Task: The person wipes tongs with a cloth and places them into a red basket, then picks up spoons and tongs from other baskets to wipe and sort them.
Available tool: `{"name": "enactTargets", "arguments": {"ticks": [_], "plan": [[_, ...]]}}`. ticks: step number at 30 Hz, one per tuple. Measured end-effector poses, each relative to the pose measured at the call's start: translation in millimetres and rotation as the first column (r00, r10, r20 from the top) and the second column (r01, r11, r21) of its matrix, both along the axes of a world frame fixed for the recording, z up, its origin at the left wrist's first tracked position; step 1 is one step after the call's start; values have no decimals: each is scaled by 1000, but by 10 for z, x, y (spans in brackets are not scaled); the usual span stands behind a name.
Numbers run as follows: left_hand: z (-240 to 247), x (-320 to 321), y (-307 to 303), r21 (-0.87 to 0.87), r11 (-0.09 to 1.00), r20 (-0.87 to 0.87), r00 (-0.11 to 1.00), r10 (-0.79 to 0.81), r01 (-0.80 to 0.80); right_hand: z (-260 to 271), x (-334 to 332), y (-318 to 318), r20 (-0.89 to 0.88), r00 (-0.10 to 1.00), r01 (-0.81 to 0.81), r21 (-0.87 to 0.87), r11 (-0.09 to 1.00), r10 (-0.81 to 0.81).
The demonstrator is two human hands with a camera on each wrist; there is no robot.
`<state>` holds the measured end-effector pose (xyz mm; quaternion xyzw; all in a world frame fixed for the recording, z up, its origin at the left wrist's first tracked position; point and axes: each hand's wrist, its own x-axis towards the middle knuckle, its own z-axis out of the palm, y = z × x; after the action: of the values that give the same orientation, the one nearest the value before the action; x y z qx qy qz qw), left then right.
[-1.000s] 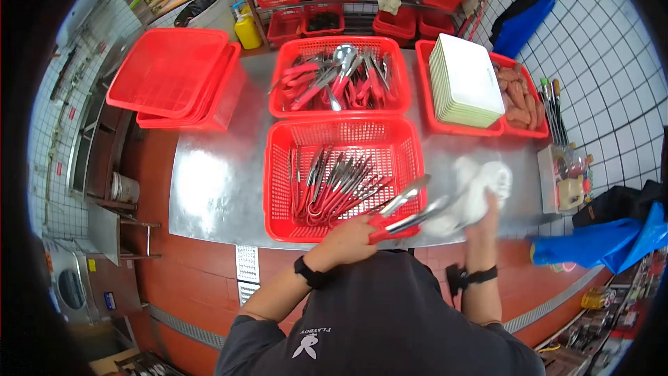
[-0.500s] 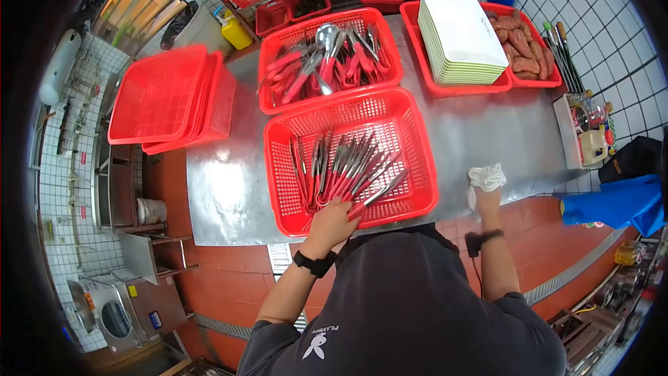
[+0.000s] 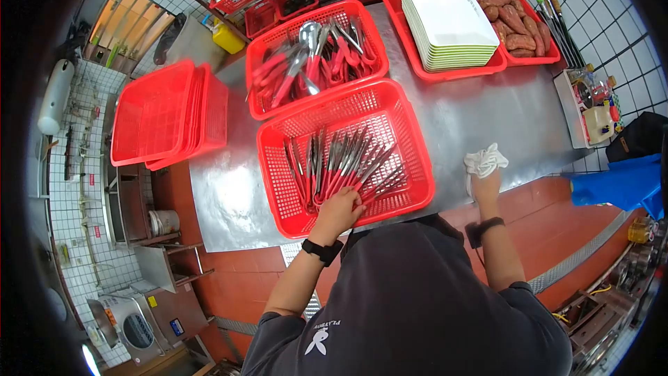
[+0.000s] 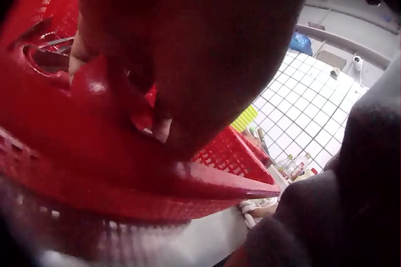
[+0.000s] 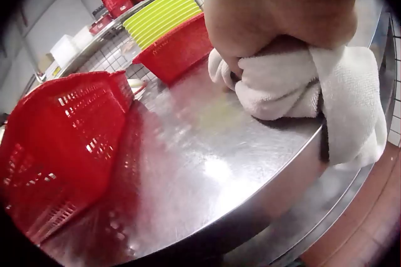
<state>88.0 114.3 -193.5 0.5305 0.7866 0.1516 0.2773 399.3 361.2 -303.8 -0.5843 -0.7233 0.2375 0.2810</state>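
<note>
My left hand (image 3: 338, 212) reaches over the near rim of a red perforated basket (image 3: 419, 141) and grips red-handled tongs among the handles inside. Several metal tongs (image 3: 332, 160) lie fanned in this basket, tips pointing away from me. In the left wrist view, red handle loops (image 4: 94, 85) show between the fingers and thumb, dark and partly hidden by the hand. My right hand (image 3: 487, 186) holds a bunched white towel (image 3: 486, 160) at the table's near edge. Part of the towel (image 5: 351, 107) drapes over that edge in the right wrist view.
Behind stands a second red basket (image 3: 381, 69) heaped with tongs and a ladle (image 3: 309, 32). Stacked white plates (image 3: 449, 14) and a tub of reddish-brown food pieces (image 3: 518, 26) sit back right. Nested red baskets (image 3: 154, 115) stand left on the steel table (image 3: 487, 111).
The left hand has brought tongs leftward down into the near basket, beside the others. My right hand, earlier blurred with the towel against the tongs, has come to rest at the table edge.
</note>
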Motion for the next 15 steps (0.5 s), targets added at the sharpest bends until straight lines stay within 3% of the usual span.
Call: {"name": "enactTargets", "arguments": {"ticks": [12, 15], "plan": [[39, -62, -25, 133, 987, 110, 991, 71, -86, -40, 3, 18, 10, 1000, -20, 53, 998, 19], [315, -93, -14, 13, 995, 158, 982, 100, -104, -8, -13, 10, 10, 1000, -8, 45, 999, 8]]}}
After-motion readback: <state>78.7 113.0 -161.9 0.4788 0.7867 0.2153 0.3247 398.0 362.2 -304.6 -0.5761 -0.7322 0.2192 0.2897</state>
